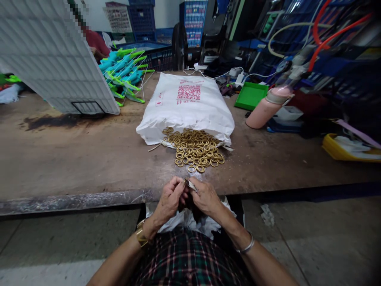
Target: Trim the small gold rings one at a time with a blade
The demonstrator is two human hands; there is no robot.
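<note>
1. Spanning the view from side to side, the desk (89,159) carries everything at hand; a tall white panel (56,51) leans over its left part, with a bundle of turquoise and green pieces (126,75) just beside it.
2. A white bag (190,101) lies flat from the middle of the desk back to the far edge, its open mouth towards the near edge.
3. Brass-coloured rings (198,149) spill from that mouth in a loose heap, short of the near edge; some lie inside the opening. Many are loose, so much of the supply looks unworked, though whether any have been handled cannot be told.
4. Right of the bag, a green tray (252,96) sits towards the far edge, with a pink bottle (262,113) just beside it. No sorted pile of finished rings can be made out, so how much is done is unclear.
5. The left hand (169,198) and right hand (206,198) meet just off the near edge, in front of the heap. The left fingers are narrow, pinching a small dark piece (186,182); the right fingers close round a pale strip (193,186) touching it. One small piece seems in hand, its exact make too small to tell.
</note>
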